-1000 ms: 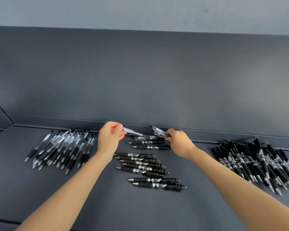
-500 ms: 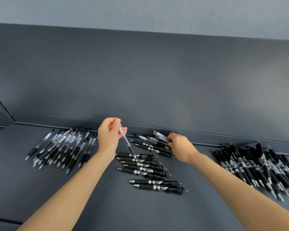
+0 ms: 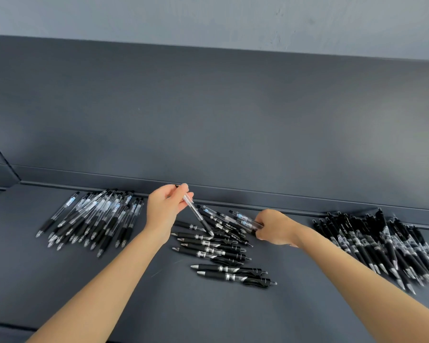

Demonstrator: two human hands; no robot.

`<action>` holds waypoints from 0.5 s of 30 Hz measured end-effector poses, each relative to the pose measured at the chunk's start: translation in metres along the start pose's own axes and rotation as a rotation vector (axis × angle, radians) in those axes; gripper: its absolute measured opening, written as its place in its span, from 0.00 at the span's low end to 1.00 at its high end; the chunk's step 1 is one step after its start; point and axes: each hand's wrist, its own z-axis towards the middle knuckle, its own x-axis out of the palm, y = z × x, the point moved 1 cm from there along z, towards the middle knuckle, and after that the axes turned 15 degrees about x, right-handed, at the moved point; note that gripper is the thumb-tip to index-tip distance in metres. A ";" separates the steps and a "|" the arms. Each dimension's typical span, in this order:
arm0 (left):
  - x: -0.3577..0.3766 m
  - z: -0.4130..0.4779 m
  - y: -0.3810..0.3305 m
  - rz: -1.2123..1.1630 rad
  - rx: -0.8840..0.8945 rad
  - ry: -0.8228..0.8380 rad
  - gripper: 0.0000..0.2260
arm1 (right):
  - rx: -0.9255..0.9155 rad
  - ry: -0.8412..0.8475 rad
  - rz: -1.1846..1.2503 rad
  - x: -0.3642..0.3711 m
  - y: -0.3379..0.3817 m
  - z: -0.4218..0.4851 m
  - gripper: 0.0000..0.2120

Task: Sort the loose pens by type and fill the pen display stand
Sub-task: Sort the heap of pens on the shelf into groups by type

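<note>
Left hand (image 3: pixel 166 209) is pinching one clear pen (image 3: pixel 197 214), right hand (image 3: pixel 274 227) gripping more clear pens (image 3: pixel 245 220), over the mixed pile (image 3: pixel 216 246) between them; clear pile (image 3: pixel 92 219) and black pile (image 3: pixel 382 243) are lying outside them, sorting seemingly nearing done, stand unseen.

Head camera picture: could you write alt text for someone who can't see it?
Two bare hands sort pens on a dark shelf: the left hand pinches a clear pen over a loose middle heap, the right hand grips a small bundle beside it. A clear-pen pile lies far left, a black-pen pile far right.
</note>
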 end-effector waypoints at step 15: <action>-0.002 -0.006 -0.008 0.004 -0.034 0.151 0.08 | 0.002 -0.080 0.053 0.006 0.011 0.011 0.06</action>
